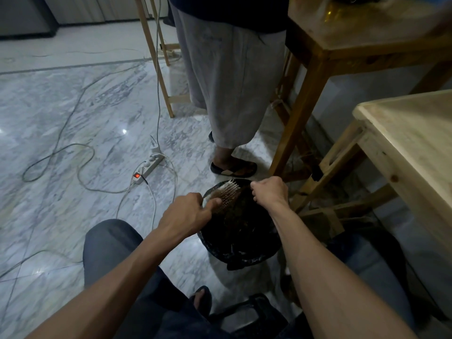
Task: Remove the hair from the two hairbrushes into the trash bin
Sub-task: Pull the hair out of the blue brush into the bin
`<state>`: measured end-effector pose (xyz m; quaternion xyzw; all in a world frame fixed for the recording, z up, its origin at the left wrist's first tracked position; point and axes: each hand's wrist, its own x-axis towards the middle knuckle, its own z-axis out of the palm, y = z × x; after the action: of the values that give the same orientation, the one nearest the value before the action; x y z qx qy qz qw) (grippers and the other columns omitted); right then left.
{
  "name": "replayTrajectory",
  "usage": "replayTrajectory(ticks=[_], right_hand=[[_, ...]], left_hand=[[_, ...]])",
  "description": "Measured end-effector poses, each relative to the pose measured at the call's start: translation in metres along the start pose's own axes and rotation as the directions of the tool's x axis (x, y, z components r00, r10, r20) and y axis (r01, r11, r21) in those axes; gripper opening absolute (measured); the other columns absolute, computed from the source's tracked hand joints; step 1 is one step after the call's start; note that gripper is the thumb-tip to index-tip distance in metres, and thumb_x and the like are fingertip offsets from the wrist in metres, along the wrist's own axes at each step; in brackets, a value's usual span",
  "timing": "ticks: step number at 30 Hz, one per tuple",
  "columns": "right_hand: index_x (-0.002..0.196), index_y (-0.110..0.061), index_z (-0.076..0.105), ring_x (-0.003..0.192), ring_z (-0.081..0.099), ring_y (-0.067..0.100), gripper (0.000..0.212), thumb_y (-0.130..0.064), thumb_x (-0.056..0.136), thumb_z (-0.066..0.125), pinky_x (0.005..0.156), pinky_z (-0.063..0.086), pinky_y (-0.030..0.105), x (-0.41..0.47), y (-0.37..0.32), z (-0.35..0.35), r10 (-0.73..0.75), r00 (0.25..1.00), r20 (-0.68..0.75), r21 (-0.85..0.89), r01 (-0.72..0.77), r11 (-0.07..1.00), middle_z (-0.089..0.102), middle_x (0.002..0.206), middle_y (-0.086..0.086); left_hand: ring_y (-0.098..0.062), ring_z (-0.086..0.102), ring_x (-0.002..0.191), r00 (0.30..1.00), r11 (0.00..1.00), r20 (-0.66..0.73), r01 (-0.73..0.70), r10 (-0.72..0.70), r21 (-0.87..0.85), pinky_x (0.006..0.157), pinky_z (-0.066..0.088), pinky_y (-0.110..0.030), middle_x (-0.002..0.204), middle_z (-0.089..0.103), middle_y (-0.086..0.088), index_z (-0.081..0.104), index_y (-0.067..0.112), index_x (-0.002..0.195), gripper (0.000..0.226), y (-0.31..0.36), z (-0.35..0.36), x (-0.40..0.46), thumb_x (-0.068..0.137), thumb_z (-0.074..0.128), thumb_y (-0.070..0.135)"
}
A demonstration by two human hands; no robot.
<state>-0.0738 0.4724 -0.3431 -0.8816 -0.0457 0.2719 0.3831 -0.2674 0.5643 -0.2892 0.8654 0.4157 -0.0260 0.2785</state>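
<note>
Here, just below the middle of the frame, both hands reach over a trash bin lined with a black bag, which stands on the marble floor. The left hand grips a hairbrush by its near end, fingers curled round it and the thumb lying along its side. The brush head juts up and to the right over the far rim of the bin, bristles turned upward, with a brownish mat of hair across them. The right hand sits just to the right of the brush head with its fingers curled inward toward the bristles; whether they pinch any hair cannot be told, since the fingertips are turned away and the bin behind is dark. Only one brush is in sight.

In the lower part of the frame the person's knees in dark trousers sit on either side of the bin, and a sandalled foot shows low in the centre. At upper centre another person stands in pale loose trousers, one foot in a dark sandal just beyond the bin. A white power strip with a lit red switch lies on the floor left of centre, cables looping away from it. At the right edge stands a pale wooden desk, and a darker wooden one at upper right.
</note>
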Motion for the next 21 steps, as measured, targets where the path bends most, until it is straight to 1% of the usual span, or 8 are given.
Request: replayTrajectory(ticks=[4, 7, 9, 11, 14, 17, 19, 21], right_hand=[[0.079, -0.011, 0.077, 0.086, 0.075, 0.031, 0.024, -0.029, 0.087, 0.065, 0.087, 0.063, 0.044, 0.001, 0.006, -0.008, 0.053, 0.995, -0.084, 0.084, -0.046, 0.995, 0.079, 0.096, 0.013], [0.095, -0.007, 0.077, 0.092, 0.075, 0.029, 0.028, -0.030, 0.095, 0.060, 0.088, 0.062, 0.042, 0.000, 0.008, -0.026, 0.091, 0.990, -0.106, 0.185, -0.070, 0.980, 0.077, 0.105, 0.014], [0.096, -0.006, 0.075, 0.076, 0.070, 0.020, 0.024, -0.023, 0.101, 0.060, 0.073, 0.061, 0.033, 0.000, 0.012, -0.036, 0.058, 0.998, -0.029, 0.195, -0.052, 0.980, 0.074, 0.092, 0.010], [0.101, -0.004, 0.075, 0.070, 0.065, 0.014, 0.018, -0.014, 0.102, 0.060, 0.066, 0.059, 0.025, -0.003, 0.015, -0.039, 0.017, 0.998, 0.064, 0.172, -0.028, 0.985, 0.071, 0.085, 0.005], [0.113, -0.010, 0.070, 0.091, 0.069, 0.018, 0.026, 0.001, 0.101, 0.051, 0.080, 0.062, 0.033, -0.010, 0.011, -0.034, -0.003, 0.961, 0.277, 0.109, -0.028, 0.994, 0.068, 0.102, 0.006], [0.132, -0.024, 0.061, 0.101, 0.067, 0.018, 0.035, -0.013, 0.099, 0.058, 0.085, 0.060, 0.036, -0.016, 0.004, -0.027, -0.042, 0.903, 0.427, 0.097, 0.001, 0.995, 0.064, 0.112, 0.000], [0.133, -0.022, 0.062, 0.087, 0.072, 0.014, 0.037, -0.032, 0.098, 0.067, 0.072, 0.059, 0.029, -0.019, 0.003, -0.022, -0.108, 0.868, 0.485, 0.210, 0.005, 0.978, 0.069, 0.115, 0.000], [0.122, -0.014, 0.068, 0.069, 0.070, 0.011, 0.038, -0.037, 0.093, 0.074, 0.060, 0.055, 0.023, -0.020, 0.003, -0.018, -0.180, 0.845, 0.503, 0.245, 0.061, 0.968, 0.074, 0.103, 0.003]], left_hand=[[-0.020, 0.051, 0.057, 1.000, 0.997, 0.001, 0.016, -0.016, 0.069, 0.052, 0.034, -0.032, 0.062, 0.051, -0.002, 0.041, 0.017, 0.065, 0.057, -0.003, 0.009, -0.004, 0.096, 0.047, 0.065], [-0.028, 0.055, 0.068, 0.991, 0.973, -0.024, 0.131, -0.129, 0.189, 0.060, 0.045, -0.036, 0.072, 0.054, -0.006, 0.043, 0.015, 0.072, 0.053, -0.026, 0.009, 0.001, 0.099, 0.044, 0.060], [-0.028, 0.054, 0.066, 0.981, 0.969, -0.086, 0.188, -0.176, 0.162, 0.056, 0.041, -0.036, 0.071, 0.053, -0.006, 0.047, 0.010, 0.080, 0.054, -0.040, 0.011, 0.002, 0.099, 0.042, 0.060], [-0.027, 0.053, 0.062, 0.977, 0.976, -0.134, 0.181, -0.165, 0.117, 0.051, 0.035, -0.035, 0.069, 0.054, -0.006, 0.049, 0.009, 0.082, 0.057, -0.040, 0.016, 0.002, 0.098, 0.040, 0.063], [-0.027, 0.053, 0.062, 0.983, 0.989, -0.155, 0.118, -0.103, 0.094, 0.049, 0.032, -0.034, 0.068, 0.055, -0.005, 0.047, 0.012, 0.079, 0.057, -0.026, 0.023, 0.000, 0.097, 0.041, 0.065], [-0.027, 0.052, 0.060, 0.984, 0.991, -0.176, 0.056, -0.034, 0.122, 0.049, 0.032, -0.034, 0.065, 0.051, -0.003, 0.045, 0.013, 0.079, 0.055, -0.014, 0.024, -0.001, 0.097, 0.043, 0.065], [-0.027, 0.051, 0.060, 0.983, 0.989, -0.185, 0.026, 0.002, 0.144, 0.049, 0.031, -0.034, 0.064, 0.050, -0.002, 0.045, 0.014, 0.080, 0.053, -0.006, 0.025, -0.003, 0.096, 0.044, 0.065], [-0.028, 0.053, 0.063, 0.979, 0.986, -0.202, 0.000, 0.034, 0.166, 0.050, 0.030, -0.034, 0.066, 0.051, -0.001, 0.045, 0.016, 0.082, 0.052, 0.000, 0.027, -0.005, 0.095, 0.045, 0.066]])
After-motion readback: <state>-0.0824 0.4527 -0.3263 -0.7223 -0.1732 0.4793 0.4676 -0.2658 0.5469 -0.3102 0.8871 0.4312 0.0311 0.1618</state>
